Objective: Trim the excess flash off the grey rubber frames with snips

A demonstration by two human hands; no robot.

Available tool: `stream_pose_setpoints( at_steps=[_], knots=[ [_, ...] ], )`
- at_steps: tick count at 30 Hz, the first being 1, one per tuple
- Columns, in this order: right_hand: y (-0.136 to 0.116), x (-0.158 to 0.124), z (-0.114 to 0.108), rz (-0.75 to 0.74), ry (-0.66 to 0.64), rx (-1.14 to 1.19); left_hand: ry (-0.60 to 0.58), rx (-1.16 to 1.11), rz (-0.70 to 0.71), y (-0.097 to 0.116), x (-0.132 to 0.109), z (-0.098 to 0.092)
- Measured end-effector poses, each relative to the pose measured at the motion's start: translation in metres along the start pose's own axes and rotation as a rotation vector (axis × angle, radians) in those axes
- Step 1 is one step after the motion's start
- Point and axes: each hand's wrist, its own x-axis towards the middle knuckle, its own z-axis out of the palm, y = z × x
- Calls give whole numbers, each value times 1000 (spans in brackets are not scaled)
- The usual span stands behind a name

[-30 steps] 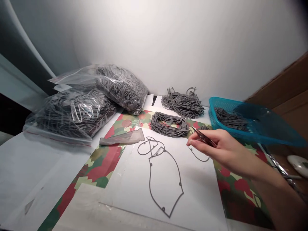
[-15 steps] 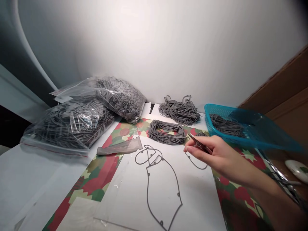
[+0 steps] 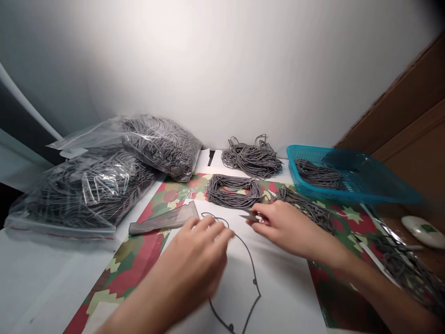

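Observation:
A thin grey rubber gasket [image 3: 253, 264] with small round tabs lies in a loop on the white sheet [image 3: 285, 287]. My left hand [image 3: 201, 253] is over its upper left part, fingers bent and slightly blurred. The fingertips are partly hidden, so I cannot see whether they grip it. Pointed metal tweezers [image 3: 248, 216] stick out to the left from my right hand [image 3: 278, 225], which is closed around them above the sheet's upper right. Left of the gasket's top lies a flat translucent grey piece [image 3: 167, 219].
Bundles of grey gaskets lie behind the sheet [image 3: 234, 191], against the wall [image 3: 252, 157] and beside my right wrist [image 3: 309, 208]. A blue basket [image 3: 375, 185] stands at the right. Two clear bags [image 3: 100, 185] of gaskets are piled at the left. A white mouse-like object [image 3: 424, 231] sits far right.
My left hand has come into view over the gasket. My right hand has moved left with the tweezers, uncovering a bundle. The view has shifted slightly.

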Motion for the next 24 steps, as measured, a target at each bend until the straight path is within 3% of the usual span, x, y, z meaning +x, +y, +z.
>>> stream_pose_setpoints(
  at_steps=[4,8,12,14,19,24],
  knots=[
    [-5,7,24,78,5,-148,-85,-4,-58,-38,28,7],
    [-8,12,35,156,27,-197,-114,-60,-36,-59,22,23],
    [-16,10,35,160,75,-204,-136,-79,-35,-62,15,26],
    [-22,3,33,69,101,-176,-129,-66,-48,-61,14,26],
    [-40,-22,50,-399,41,-5,-87,-8,-87,-61,12,26],
    [-48,-47,108,-625,410,-102,-37,65,-154,-64,8,24]
  ],
)
